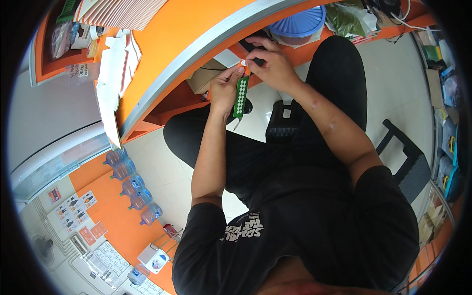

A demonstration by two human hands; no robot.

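Note:
My left hand (225, 87) is closed, thumb and fingers pinching the upper end of a flat green strip with white diamonds (241, 96). The strip hangs down beside the palm and has a thin greyish tip at its lower end. At the top, between both hands, shows a small orange piece with a white bit (243, 64). My right hand (272, 65) has its thumb and index finger closed at that orange piece, while its other fingers stretch outward. How the orange piece joins the strip is hidden by the fingers. Both hands are above my lap, close to the desk's edge.
An orange desk with a grey edge (196, 46) curves ahead, bearing stacked papers (118, 12) and white sheets (115, 73). A blue ribbed lid (300, 22) sits on the shelf beneath. Black stools (405, 162) stand near my legs; several water bottles (132, 187) line the left.

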